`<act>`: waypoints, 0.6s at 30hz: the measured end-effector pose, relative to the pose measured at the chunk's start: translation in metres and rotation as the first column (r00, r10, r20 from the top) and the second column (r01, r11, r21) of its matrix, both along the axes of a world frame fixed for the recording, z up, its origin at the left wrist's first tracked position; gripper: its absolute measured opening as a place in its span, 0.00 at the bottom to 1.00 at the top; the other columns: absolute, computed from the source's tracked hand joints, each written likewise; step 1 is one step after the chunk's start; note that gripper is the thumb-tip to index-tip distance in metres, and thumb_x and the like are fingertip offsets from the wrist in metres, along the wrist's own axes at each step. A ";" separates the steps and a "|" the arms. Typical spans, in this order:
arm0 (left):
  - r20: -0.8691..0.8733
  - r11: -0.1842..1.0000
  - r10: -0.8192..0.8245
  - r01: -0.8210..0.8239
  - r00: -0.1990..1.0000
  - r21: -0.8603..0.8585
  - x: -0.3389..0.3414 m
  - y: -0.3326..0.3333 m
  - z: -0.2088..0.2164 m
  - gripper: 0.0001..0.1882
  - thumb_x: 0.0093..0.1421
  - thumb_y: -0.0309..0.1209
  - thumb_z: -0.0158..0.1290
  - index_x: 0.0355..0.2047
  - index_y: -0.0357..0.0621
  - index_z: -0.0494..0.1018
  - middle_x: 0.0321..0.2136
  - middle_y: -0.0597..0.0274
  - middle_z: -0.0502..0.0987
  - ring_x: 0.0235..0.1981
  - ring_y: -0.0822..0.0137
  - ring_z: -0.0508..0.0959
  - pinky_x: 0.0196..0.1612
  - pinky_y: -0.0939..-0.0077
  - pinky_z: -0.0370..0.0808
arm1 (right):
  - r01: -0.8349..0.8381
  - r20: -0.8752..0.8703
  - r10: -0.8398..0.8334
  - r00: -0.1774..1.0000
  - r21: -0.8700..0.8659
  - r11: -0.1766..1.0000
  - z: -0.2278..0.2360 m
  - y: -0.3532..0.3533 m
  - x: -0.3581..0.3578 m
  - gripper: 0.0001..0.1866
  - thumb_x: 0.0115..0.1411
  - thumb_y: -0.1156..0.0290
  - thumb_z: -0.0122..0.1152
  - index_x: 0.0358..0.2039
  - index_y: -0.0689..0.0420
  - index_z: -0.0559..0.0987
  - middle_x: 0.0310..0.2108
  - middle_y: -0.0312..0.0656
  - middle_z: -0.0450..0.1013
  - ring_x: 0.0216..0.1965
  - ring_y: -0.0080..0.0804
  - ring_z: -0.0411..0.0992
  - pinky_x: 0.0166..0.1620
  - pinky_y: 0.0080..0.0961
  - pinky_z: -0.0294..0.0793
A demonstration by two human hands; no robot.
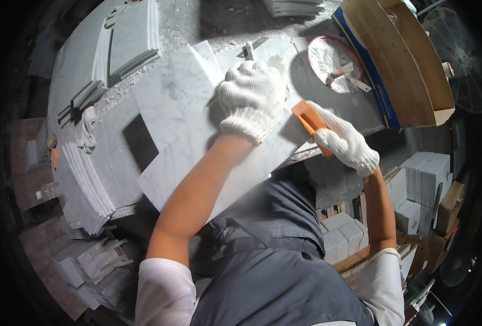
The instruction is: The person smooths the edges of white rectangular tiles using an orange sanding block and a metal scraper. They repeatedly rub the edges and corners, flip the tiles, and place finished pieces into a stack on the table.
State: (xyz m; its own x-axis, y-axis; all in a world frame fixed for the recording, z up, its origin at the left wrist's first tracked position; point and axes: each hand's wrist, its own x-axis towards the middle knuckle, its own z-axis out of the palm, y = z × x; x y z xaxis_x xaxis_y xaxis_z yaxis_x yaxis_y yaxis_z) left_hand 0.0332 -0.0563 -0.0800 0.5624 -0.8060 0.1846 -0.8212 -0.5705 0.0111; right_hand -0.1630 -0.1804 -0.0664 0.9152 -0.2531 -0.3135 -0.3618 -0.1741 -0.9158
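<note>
My left hand (253,96), in a white knit glove, rests closed on a pale grey-veined marble tile (175,87). Its fingers are curled under, so whatever they hold is hidden. Just beyond the knuckles are a white marker pen (249,51) and a dark, flat, pointed piece (260,42). At the tile's right side, my right hand (347,142), gloved too, grips an orange plastic tool (310,120) with a long recess; its working end cannot be made out. The tile overhangs the near edge of the worktable, close to my body.
Farther right, a red-rimmed bowl of white paste (328,57) holds putty knives (355,81). An open cardboard box (398,60) stands beside it. Marble tile stacks (135,38) lie at left, another (86,185) nearer. White blocks (425,168) and a fan (464,65) are at right.
</note>
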 end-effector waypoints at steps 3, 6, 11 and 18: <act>0.000 0.996 0.086 -0.086 0.996 -0.002 -0.004 -0.001 0.003 0.13 0.55 0.38 0.61 0.34 0.42 0.83 0.34 0.50 0.79 0.40 0.49 0.80 0.23 0.51 0.78 | -0.027 0.038 0.026 0.999 0.024 0.999 0.002 0.000 0.001 0.43 0.67 0.43 0.61 0.71 0.62 0.65 0.58 0.44 0.74 0.57 0.30 0.70 0.63 0.28 0.66; -0.026 0.998 0.033 -0.034 0.999 -0.051 -0.003 0.001 0.007 0.12 0.55 0.38 0.62 0.34 0.43 0.83 0.33 0.52 0.80 0.39 0.50 0.80 0.22 0.52 0.77 | 0.018 -0.041 -0.018 0.999 -0.005 1.000 0.008 0.003 0.004 0.40 0.68 0.47 0.61 0.72 0.60 0.65 0.55 0.42 0.76 0.50 0.27 0.73 0.56 0.27 0.72; 0.026 0.993 0.089 -0.087 0.996 -0.076 -0.005 0.001 0.008 0.12 0.55 0.38 0.62 0.34 0.44 0.83 0.32 0.53 0.80 0.38 0.50 0.80 0.22 0.53 0.77 | -0.007 0.017 0.008 1.000 -0.096 0.995 0.013 0.003 0.008 0.44 0.66 0.43 0.63 0.71 0.62 0.65 0.56 0.43 0.75 0.55 0.28 0.71 0.60 0.28 0.69; -0.039 0.993 0.029 -0.033 0.999 -0.116 -0.001 0.002 0.004 0.11 0.57 0.38 0.62 0.33 0.45 0.83 0.33 0.50 0.80 0.41 0.49 0.80 0.25 0.50 0.77 | 0.025 -0.099 -0.030 0.995 -0.053 0.998 0.006 0.002 0.006 0.45 0.65 0.43 0.64 0.71 0.61 0.65 0.57 0.43 0.74 0.56 0.29 0.71 0.60 0.27 0.69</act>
